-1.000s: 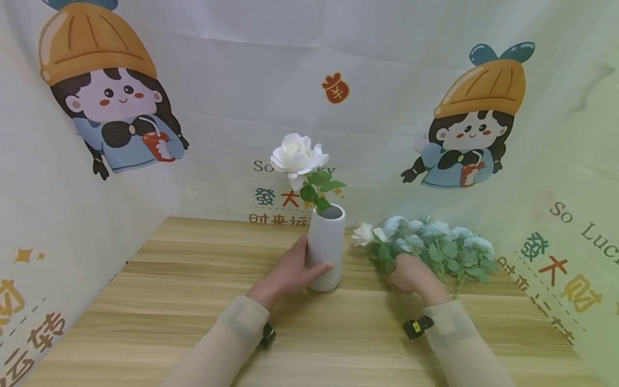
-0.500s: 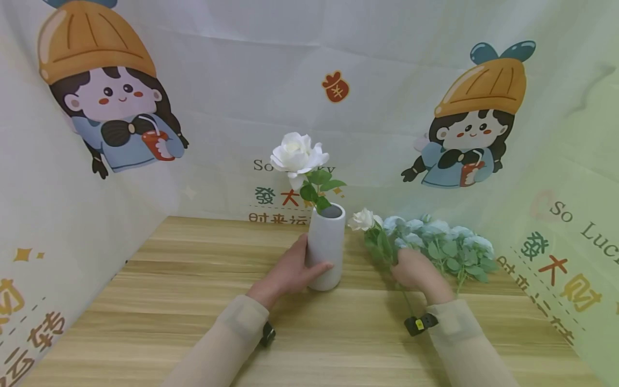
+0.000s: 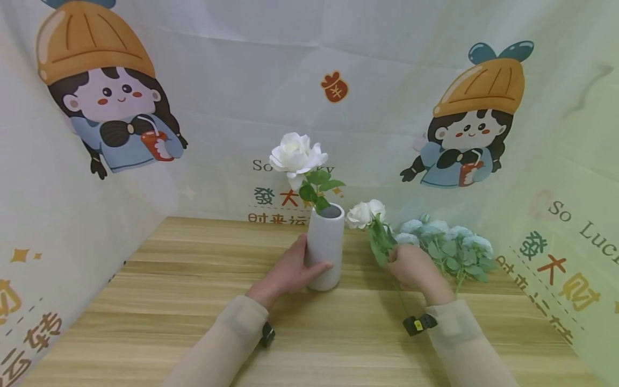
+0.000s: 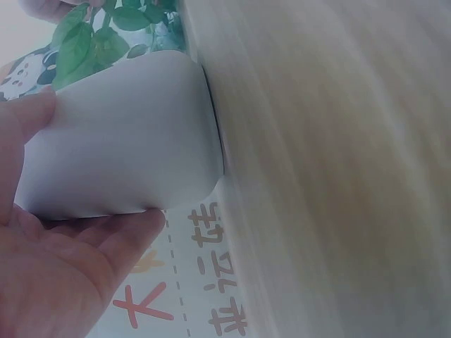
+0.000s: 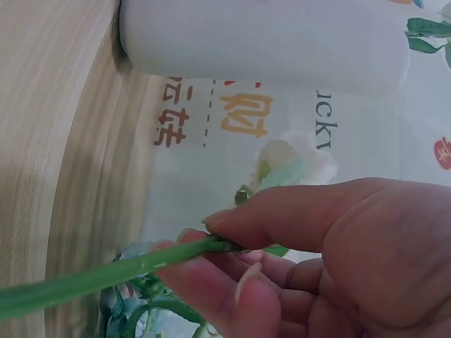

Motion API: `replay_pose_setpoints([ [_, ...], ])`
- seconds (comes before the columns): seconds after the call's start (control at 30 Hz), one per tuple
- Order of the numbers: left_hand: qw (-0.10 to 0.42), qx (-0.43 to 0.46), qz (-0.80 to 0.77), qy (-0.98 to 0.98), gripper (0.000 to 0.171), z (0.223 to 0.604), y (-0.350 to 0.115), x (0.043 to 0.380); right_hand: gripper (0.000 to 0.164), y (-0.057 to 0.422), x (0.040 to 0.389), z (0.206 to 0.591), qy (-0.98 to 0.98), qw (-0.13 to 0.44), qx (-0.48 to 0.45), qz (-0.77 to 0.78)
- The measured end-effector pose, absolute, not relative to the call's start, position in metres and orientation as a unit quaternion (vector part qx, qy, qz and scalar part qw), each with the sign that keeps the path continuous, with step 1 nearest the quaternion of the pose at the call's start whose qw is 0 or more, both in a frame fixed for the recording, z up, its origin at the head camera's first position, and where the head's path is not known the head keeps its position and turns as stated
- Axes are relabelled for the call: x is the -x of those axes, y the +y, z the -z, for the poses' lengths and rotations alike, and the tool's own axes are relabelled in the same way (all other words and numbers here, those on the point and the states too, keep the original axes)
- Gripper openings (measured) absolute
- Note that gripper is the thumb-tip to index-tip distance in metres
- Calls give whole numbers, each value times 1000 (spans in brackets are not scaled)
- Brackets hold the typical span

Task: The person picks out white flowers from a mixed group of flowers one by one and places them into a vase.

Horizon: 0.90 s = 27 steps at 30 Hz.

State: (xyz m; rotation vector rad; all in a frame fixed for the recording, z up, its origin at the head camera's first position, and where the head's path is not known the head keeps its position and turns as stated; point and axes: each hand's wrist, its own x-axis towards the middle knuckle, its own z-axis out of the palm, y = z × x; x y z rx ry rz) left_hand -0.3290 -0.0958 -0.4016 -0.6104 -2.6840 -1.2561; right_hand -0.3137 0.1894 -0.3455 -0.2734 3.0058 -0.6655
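Note:
A white vase point(image 3: 325, 252) stands upright on the wooden table with one white rose point(image 3: 297, 156) in it, its bloom leaning left above the rim. My left hand point(image 3: 290, 269) grips the vase low on its side, thumb across the front; the left wrist view shows fingers and thumb around the vase wall point(image 4: 127, 141). To the right, my right hand point(image 3: 416, 271) pinches the green stem point(image 5: 106, 277) of another white rose point(image 3: 366, 213) between thumb and fingers. That rose's bloom is raised beside the vase rim, and its stem slants down toward the wrist.
Pale blue flowers point(image 3: 447, 239) with green leaves lie in a bunch at the back right of the table point(image 3: 169, 301), just behind the right hand. A printed cloth point(image 3: 232, 97) hangs along the back and both sides.
My right hand has drawn the white rose away from the blue flowers, its bloom rising slightly and more of its stem showing. The left hand and the vase have stayed in place.

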Motion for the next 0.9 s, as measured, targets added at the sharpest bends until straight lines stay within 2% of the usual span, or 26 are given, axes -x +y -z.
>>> replay_pose_setpoints([
  [0.07,57,201,414,-886,84,402,-96,329,10,189,314,345,973,19,90,213],
  [0.2,57,201,414,-886,85,403,-96,330,10,189,315,344,975,5,90,202],
  [0.47,55,195,412,-888,87,402,-95,329,61,188,316,343,970,-1,76,230],
  [0.9,56,199,413,-887,86,402,-96,330,81,187,316,340,970,26,58,235],
])
